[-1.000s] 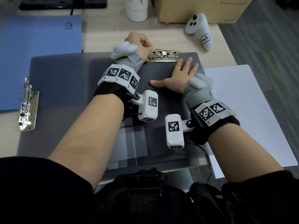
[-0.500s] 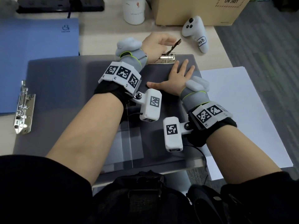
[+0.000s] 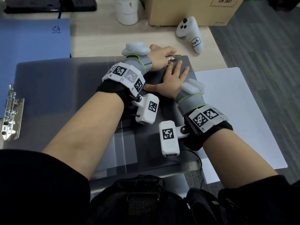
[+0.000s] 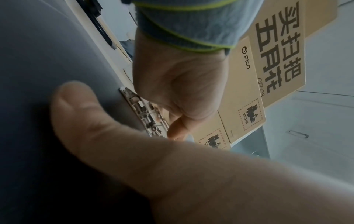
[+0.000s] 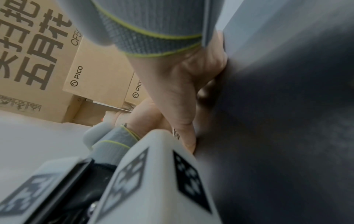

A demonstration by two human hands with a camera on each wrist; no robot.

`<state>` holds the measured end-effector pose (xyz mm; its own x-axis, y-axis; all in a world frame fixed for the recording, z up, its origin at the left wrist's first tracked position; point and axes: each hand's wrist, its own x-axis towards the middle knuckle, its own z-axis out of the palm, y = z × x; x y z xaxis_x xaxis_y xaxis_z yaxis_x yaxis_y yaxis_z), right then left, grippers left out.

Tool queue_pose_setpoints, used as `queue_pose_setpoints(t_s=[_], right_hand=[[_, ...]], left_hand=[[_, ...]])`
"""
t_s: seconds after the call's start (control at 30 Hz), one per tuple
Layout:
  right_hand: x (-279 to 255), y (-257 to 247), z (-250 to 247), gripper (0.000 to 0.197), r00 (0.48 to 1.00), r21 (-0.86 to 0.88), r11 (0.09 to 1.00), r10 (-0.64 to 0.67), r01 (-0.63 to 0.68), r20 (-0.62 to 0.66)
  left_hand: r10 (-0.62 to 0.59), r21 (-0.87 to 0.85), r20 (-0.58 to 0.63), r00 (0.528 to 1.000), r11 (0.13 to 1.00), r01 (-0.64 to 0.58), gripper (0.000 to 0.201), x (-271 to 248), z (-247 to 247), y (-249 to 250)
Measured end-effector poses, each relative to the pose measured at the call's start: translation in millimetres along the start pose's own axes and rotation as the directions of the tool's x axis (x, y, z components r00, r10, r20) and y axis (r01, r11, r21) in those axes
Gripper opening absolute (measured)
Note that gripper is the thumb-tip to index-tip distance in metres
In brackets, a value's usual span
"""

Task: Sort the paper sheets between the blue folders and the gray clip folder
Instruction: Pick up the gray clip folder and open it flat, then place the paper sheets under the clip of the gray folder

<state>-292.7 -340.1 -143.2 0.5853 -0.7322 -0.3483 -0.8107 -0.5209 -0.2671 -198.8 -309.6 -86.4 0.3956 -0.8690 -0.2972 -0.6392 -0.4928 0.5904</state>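
Note:
The gray clip folder (image 3: pixel 56 95) lies open across the desk in front of me. At its far right edge my left hand (image 3: pixel 164 54) curls over the folder's metal clip (image 3: pixel 174 57) and grips it; the left wrist view shows the same fist (image 4: pixel 178 84) on the clip (image 4: pixel 141 113). Just below, my right hand (image 3: pixel 176 75) lies flat on the folder with its fingers spread, and the right wrist view shows its palm (image 5: pixel 178 84) pressed to the dark cover (image 5: pixel 287 121). White paper sheets (image 3: pixel 235 111) lie to the right, partly under the folder. A blue folder (image 3: pixel 32 46) sits at the far left.
A second metal clip (image 3: pixel 11 114) sits at the gray folder's left edge. Behind the folder stand a white controller (image 3: pixel 190 34), a white mug (image 3: pixel 127 10), a cardboard box (image 3: pixel 191 10) and a black power strip (image 3: pixel 48 4). The desk ends at the right, over carpet.
My left hand lifted the clip's lever upright half a second ago; now the hand sits lower over the clip and the lever no longer stands up. The right hand stayed flat.

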Motion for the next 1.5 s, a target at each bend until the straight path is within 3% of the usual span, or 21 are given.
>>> queue_pose_setpoints(t_s=[0.23,0.6,0.73,0.97,1.17,1.5], right_hand=[[1.7,1.3,1.7,0.143,1.000,-0.007,1.000,-0.001,0.001,-0.018],[-11.7,-1.7,-8.2,0.136,0.999,0.039,0.999,0.033,-0.033,0.002],[-20.3,-1.6,-20.5,0.117,1.000,0.129,0.991,0.031,-0.030,-0.003],[-45.8,5.7,-27.3,0.063,0.994,0.289,0.956,-0.016,0.046,-0.107],[-87.6,28.1,-30.3,0.057,0.982,0.430,0.902,0.038,0.046,-0.186],[-131.3,72.9,-31.4,0.040,0.944,0.478,0.878,0.135,0.027,-0.301]], left_hand=[[0.027,0.016,0.002,1.000,1.000,-0.027,0.061,-6.1,0.5,3.2],[0.050,0.069,-0.120,0.991,0.997,-0.042,0.054,-33.7,-9.1,-14.9],[0.027,0.004,-0.160,0.987,1.000,-0.027,0.056,-49.2,-9.9,-19.5],[0.018,-0.031,-0.231,0.973,0.999,-0.026,0.051,-84.4,7.0,-22.5],[0.048,0.027,-0.199,0.979,0.999,-0.044,0.046,-115.1,33.9,-9.8],[0.109,0.049,-0.152,0.982,0.994,-0.103,0.043,-132.1,75.4,27.0]])
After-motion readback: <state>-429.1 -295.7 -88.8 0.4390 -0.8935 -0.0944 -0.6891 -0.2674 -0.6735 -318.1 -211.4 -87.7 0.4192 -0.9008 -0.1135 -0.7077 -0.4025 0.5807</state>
